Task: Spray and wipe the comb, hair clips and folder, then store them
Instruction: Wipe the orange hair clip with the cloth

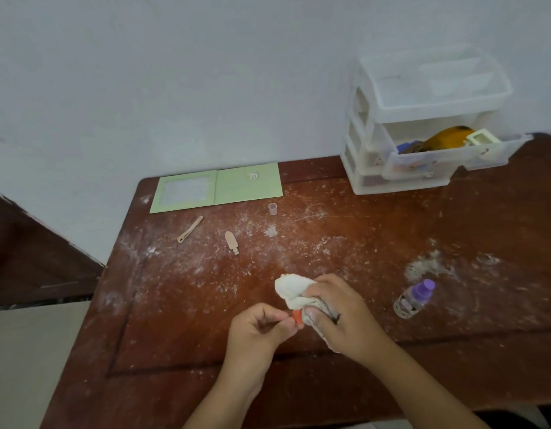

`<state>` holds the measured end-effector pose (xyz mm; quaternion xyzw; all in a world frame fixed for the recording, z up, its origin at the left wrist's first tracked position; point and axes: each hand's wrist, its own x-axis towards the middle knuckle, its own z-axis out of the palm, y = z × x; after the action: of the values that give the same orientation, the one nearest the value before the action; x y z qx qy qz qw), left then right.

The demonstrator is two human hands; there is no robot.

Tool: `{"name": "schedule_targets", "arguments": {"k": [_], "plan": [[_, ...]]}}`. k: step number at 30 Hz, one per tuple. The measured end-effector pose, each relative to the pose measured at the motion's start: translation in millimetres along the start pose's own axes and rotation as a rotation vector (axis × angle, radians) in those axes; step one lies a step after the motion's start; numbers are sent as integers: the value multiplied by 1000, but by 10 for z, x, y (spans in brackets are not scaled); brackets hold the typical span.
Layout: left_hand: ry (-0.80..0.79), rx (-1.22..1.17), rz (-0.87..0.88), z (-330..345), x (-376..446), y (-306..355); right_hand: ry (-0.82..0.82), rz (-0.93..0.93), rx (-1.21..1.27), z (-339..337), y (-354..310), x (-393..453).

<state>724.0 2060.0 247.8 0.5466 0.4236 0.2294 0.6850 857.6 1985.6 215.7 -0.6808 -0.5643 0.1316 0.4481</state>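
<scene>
Cloth [291, 292] bunched in your right hand [339, 314], wrapped over the orange clip [297, 316] that your left hand [258, 328] pinches by its end, low over the table [391, 230]. Two beige clips [190, 229] [231, 241] and green folder [218, 187] lie behind, spray bottle [413, 298] at right.

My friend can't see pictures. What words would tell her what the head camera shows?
Two hands wipe a small orange item: the left hand pinches it, the right hand rubs it with a white cloth. On the dusty wooden table lie two hair clips, an open green folder, a purple-capped spray bottle and a plastic drawer unit.
</scene>
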Motion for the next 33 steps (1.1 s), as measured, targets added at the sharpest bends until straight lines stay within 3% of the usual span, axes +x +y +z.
{"name": "schedule_targets", "arguments": {"k": [3,5,7,13,15,18,20,24,27,30,33], "plan": [[-8,10,20,92,-63,10,195,59,-19,-33,-11,-16],[63,-23,23,132,-73,-21,331,204,50,-76,40,-15],[130,-48,31,135,-62,-48,418,224,82,-164,104,-25],[104,-110,64,194,-122,-45,-24,-105,-7,-156,72,-68],[81,-119,89,206,-159,-35,-61,-130,-27,-158,41,-39],[45,-136,104,201,-188,-55,25,-138,-95,-174,-7,-15],[44,-121,100,223,-202,-83,103,-62,-76,-160,-19,-13],[145,-75,81,233,-212,-108,254,278,96,-218,-8,-13],[163,107,152,199,-202,-129,148,431,385,-349,-8,-35],[146,392,356,169,-179,-106,15,503,584,-356,-56,-45],[177,425,423,180,-209,-58,89,525,680,-319,-88,-78]]}}
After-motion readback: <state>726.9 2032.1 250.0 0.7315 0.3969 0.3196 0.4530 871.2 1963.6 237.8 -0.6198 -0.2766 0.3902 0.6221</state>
